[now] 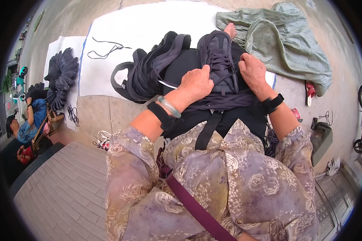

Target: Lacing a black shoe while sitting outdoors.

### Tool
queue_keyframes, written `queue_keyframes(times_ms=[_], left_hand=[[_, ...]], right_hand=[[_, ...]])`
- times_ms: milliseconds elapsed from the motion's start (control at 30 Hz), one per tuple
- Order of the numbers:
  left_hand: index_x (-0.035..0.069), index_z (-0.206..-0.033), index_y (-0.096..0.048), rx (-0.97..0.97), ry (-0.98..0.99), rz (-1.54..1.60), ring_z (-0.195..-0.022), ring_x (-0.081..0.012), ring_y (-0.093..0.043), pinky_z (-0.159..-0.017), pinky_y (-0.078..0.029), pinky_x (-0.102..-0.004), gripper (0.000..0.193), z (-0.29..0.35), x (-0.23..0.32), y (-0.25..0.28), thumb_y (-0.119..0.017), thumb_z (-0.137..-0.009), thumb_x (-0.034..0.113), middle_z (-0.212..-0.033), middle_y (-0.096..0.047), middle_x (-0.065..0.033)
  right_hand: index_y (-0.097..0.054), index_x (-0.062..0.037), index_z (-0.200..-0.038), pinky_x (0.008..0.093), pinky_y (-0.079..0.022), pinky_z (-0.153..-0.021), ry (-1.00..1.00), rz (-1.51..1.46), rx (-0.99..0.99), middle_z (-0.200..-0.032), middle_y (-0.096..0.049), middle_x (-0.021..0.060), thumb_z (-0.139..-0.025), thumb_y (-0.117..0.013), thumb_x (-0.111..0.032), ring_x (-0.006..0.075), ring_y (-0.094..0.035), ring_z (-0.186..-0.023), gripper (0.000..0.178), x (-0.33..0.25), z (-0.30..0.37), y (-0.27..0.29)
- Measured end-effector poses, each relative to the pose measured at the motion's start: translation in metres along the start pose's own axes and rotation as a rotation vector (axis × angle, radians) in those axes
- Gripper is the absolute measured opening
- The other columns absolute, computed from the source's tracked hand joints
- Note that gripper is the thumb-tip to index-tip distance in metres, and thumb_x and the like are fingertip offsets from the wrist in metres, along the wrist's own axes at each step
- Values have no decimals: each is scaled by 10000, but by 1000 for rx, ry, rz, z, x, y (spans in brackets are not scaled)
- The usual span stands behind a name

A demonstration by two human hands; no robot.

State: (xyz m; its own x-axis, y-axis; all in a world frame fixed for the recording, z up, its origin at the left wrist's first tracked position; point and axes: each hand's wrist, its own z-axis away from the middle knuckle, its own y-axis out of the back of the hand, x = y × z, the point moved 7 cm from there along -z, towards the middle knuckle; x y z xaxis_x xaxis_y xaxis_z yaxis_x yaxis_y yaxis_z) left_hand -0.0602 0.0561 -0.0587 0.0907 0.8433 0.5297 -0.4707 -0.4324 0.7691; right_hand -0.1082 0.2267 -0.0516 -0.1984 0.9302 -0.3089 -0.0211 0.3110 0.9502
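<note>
A dark grey shoe upper (220,60) with crossed laces lies on my lap, its toe away from me. My left hand (197,83) is closed in a pinch at the left edge of the lacing, on the shoelace. To the right of the upper my right hand (253,71) is closed too, on the shoelace; the lace inside the fingers is mostly hidden. A bundle of dark shoelaces (225,101) lies across my lap below the upper. Stacked shoe uppers (149,74) rest at my left, partly over my leg.
A white sheet (145,24) covers the ground ahead, with a loose dark lace (104,52) on it. Grey-green cloth (285,44) lies at the far right. Another person (28,122) sits at the left near piled dark uppers (62,78). A red sandal (309,90) lies at the right.
</note>
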Motion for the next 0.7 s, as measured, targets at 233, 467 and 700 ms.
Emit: queue_keyframes(times_ms=[233,467,700], left_hand=[[-80,-1096,-487,82,-72,112,-705,-344,-615,-662,-478,-410,474,1,-7,-1,-621,-745,208,-698,-616,-195],[-75,-1047,-520,74,-80,112,-652,-315,-621,-624,-484,-380,466,-1,-12,-5,-666,-724,229,-661,-615,-162],[-48,-983,-528,20,-19,156,-745,-339,-601,-688,-470,-413,452,0,-12,-2,-678,-727,292,-732,-611,-181]], right_hand=[[-558,-5,-831,218,-425,-604,-388,-1488,-37,-739,-574,3,-842,-510,-89,81,-539,-667,97,-3,7,-38],[-565,-33,-843,314,-446,-576,-155,-384,-43,-692,-559,23,-821,-554,-121,142,-533,-600,92,31,-11,9],[-525,-52,-855,254,-378,-523,-566,-1866,-391,-537,-310,-48,-915,-502,-266,76,-341,-466,224,19,-1,-37]])
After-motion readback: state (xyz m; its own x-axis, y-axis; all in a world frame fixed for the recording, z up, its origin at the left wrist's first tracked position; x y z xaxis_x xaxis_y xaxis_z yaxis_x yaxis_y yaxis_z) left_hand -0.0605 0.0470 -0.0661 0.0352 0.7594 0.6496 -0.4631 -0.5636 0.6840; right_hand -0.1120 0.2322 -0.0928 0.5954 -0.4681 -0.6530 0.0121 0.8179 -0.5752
